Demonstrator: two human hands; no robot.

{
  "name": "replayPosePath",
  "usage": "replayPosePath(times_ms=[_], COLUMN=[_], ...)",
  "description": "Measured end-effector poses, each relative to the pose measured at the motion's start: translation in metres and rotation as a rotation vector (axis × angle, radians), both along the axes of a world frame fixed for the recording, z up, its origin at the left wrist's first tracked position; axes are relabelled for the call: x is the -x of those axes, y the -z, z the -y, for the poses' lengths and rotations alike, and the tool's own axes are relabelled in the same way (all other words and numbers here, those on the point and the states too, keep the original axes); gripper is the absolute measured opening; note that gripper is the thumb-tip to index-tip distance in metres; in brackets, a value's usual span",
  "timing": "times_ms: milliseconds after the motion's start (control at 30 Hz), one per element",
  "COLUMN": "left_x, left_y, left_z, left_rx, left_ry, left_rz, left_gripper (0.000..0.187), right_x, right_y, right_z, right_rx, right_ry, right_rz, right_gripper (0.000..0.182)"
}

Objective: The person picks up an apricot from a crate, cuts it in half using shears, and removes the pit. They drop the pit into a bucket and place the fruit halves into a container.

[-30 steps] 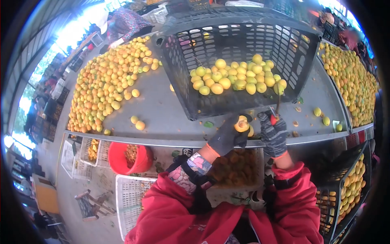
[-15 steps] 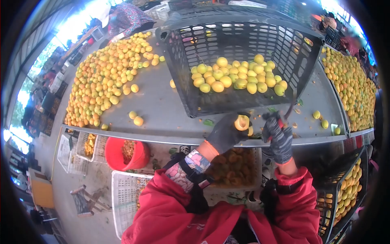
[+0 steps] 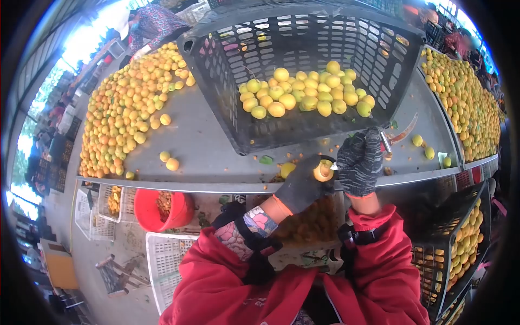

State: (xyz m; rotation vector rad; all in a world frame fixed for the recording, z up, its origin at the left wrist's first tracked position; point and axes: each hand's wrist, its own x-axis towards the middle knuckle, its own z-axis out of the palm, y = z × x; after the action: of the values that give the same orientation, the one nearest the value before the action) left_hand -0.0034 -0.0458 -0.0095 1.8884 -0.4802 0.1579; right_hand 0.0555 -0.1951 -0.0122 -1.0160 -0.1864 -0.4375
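My left hand (image 3: 304, 187), in a dark glove, is closed around a halved apricot (image 3: 324, 170) with its hollow cut face turned up, just over the table's front edge. My right hand (image 3: 359, 162), in a grey striped glove, grips a knife. Its curved blade (image 3: 405, 131) sticks out to the right past a red handle part (image 3: 385, 142). From the other side of that fist a small pale tip (image 3: 334, 166) meets the rim of the apricot half. Another yellow apricot (image 3: 287, 170) shows just behind my left hand.
A black crate (image 3: 244, 130) of apricots lies tilted on the grey table (image 3: 206, 130). Heaps of apricots (image 3: 122, 108) fill the left and right sides. Below stand a red bucket (image 3: 181, 208), a white crate (image 3: 162, 260) and a black crate (image 3: 441, 271) of fruit.
My right hand has risen and turned, so the curved blade now points right and the pale tip reaches the apricot half. The second piece beside it in my left hand no longer shows.
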Motion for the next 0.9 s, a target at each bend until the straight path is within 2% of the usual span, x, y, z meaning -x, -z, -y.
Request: replayPosePath(times_ms=[67, 100, 133, 200, 267, 300, 367, 400, 467, 500, 567, 633, 733, 833, 900], left_x=[0.002, 0.002, 0.003, 0.009, 0.013, 0.014, 0.015, 0.013, 0.012, 0.012, 0.012, 0.009, 0.011, 0.006, 0.007], left_y=[-0.008, -0.009, -0.014, -0.024, -0.028, -0.028, -0.022, -0.013, -0.005, -0.001, 0.003, 0.005, 0.005, 0.011, 0.004], left_z=[0.001, 0.001, 0.001, 0.005, 0.01, 0.012, 0.015, 0.016, 0.016, 0.015, 0.013, 0.015, 0.025, 0.031, 0.028], left_rx=[0.049, 0.059, 0.068, 0.113, 0.158, 0.18, 0.252, 0.301, 0.375, 0.399, 0.604, 0.974, 0.696, 0.72, 0.797], left_ry=[0.005, 0.008, 0.011, -0.016, -0.045, -0.065, -0.066, -0.048, -0.012, 0.005, 0.042, 0.081, -0.09, -0.101, -0.082], left_rz=[-0.05, -0.041, -0.032, -0.189, -0.29, -0.312, -0.303, -0.272, -0.274, -0.306, -0.481, -0.763, -0.662, -0.542, -0.737], left_gripper=[0.051, 0.052, 0.052, 0.052, 0.051, 0.05, 0.05, 0.05, 0.046, 0.041, 0.032, 0.027, 0.031, 0.027, 0.028], right_x=[-0.004, -0.004, -0.004, -0.003, -0.002, -0.003, -0.008, -0.012, -0.01, -0.007, -0.002, 0.0, 0.003, 0.007, 0.011], right_y=[0.01, 0.014, 0.014, 0.012, 0.013, 0.016, 0.022, 0.026, 0.018, 0.013, 0.006, 0.003, 0.007, 0.023, 0.024], right_z=[0.004, 0.008, 0.007, 0.006, 0.004, 0.002, 0.001, 0.002, -0.001, -0.004, -0.006, -0.005, -0.004, -0.007, -0.008], right_rx=[0.367, 0.494, 0.594, 0.756, 0.72, 0.615, 0.682, 0.853, 0.979, 0.933, 0.91, 0.961, 0.978, 0.887, 0.881], right_ry=[0.206, 0.222, 0.255, 0.349, 0.336, 0.266, 0.333, 0.472, 0.559, 0.507, 0.45, 0.44, 0.351, 0.195, 0.158], right_rz=[0.127, 0.198, 0.244, 0.318, 0.29, 0.238, 0.232, 0.276, 0.324, 0.332, 0.357, 0.397, 0.359, 0.203, 0.215], right_gripper=[0.032, 0.042, 0.046, 0.051, 0.051, 0.051, 0.051, 0.051, 0.05, 0.049, 0.049, 0.05, 0.05, 0.048, 0.047])
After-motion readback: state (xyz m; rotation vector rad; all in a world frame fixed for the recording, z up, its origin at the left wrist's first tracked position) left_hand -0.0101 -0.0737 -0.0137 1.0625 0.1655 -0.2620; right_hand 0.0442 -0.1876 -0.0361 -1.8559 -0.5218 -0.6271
